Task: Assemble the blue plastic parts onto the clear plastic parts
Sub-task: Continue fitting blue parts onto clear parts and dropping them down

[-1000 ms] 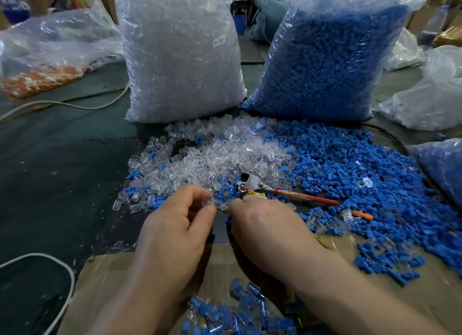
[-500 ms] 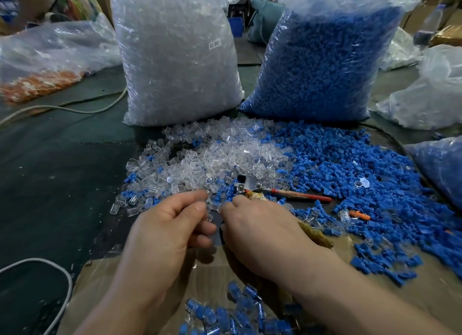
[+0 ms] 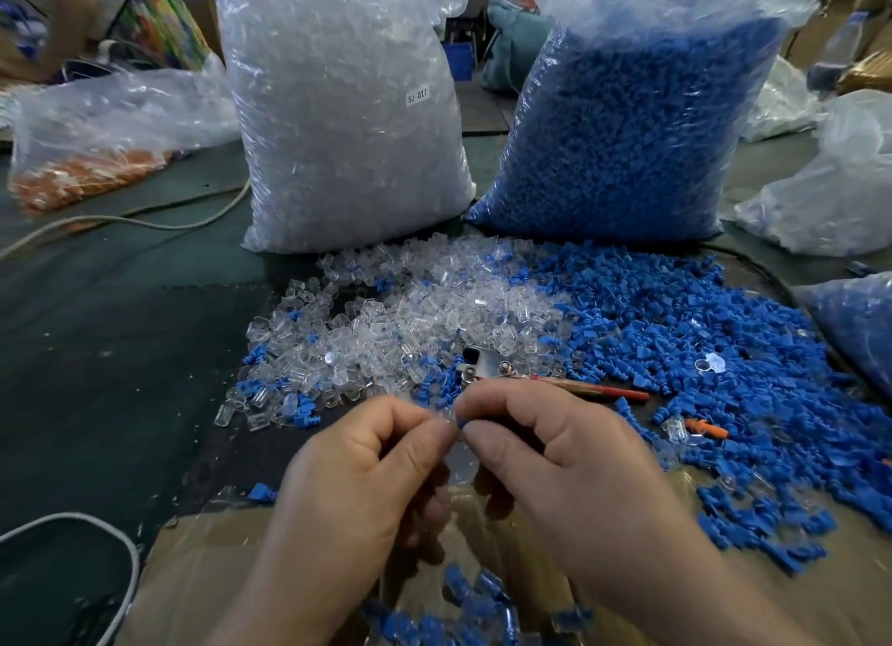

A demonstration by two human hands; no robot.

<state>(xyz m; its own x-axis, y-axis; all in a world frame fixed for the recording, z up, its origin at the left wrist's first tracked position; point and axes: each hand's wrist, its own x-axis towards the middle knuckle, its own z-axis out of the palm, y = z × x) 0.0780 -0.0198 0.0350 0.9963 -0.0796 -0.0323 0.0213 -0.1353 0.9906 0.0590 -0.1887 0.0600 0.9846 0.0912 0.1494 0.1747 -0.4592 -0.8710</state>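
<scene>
Green tabletop (image 3: 120,380), open room leftward; left hand (image 3: 357,472) pinching clear part (image 3: 447,413), right hand (image 3: 564,462) pinching blue part (image 3: 461,422).

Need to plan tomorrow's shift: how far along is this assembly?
Early. Done: a small heap of joined pieces at the near edge. In hand: the left hand pinches what looks like a clear part, and the right hand pinches a blue part against it. Left: the loose clear pile, the blue pile, and the full clear bag and blue bag.
</scene>
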